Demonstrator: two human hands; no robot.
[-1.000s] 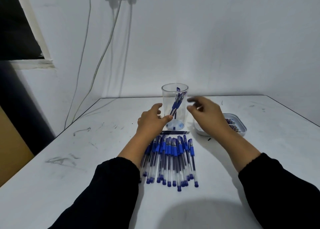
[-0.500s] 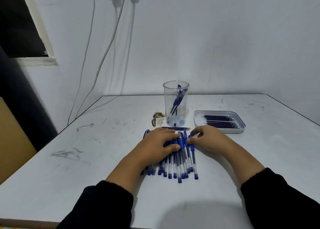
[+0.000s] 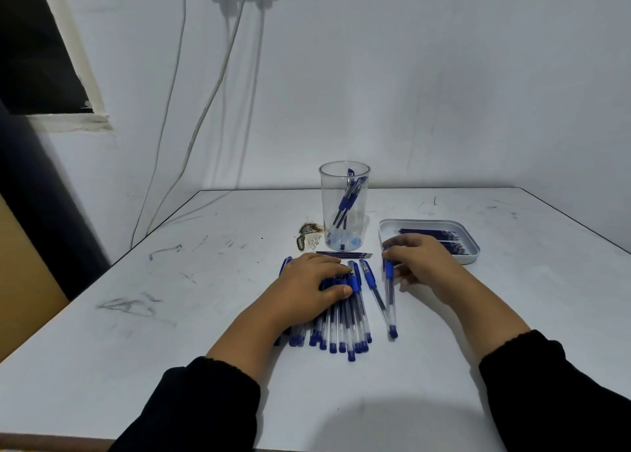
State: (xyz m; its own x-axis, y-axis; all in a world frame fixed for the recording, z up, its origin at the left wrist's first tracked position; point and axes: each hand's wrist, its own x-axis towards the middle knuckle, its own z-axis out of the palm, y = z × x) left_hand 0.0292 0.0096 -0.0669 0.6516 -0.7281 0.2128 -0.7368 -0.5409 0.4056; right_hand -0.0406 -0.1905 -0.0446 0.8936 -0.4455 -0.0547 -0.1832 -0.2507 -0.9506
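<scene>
On the far left of my feed I see a dark window (image 3: 34, 41), with two cables (image 3: 205, 110) running down the white wall toward the back of the table (image 3: 170, 315). Further in along the scuffed tabletop, a small brownish scrap (image 3: 309, 236) lies just left of the cup.

The left hand (image 3: 309, 286) lies palm down on the pile of pens (image 3: 341, 325). Its fingers are laid nearly straight across the blue grips, so it presses the pens and grasps none. The pens lie side by side with their blue ends toward me, sticking out from under the hand.

Behind the hand a clear cup (image 3: 344, 209) stands upright with a few leaning pens (image 3: 346, 199) inside. Between the cup and the pile, thin refills (image 3: 345, 254) lie crosswise on the table.

Just right of the pile a loose pen (image 3: 375, 291) lies slanted, apart from the rest. Its near end meets the near end of a single pen (image 3: 390, 291). The right hand (image 3: 423, 263) pinches that pen at its blue grip between thumb and fingertips. I cannot tell whether the near end rests on the table.

The right hand sits at the near left corner of a white tray (image 3: 473, 246), which holds dark spare refills (image 3: 440, 234).
</scene>
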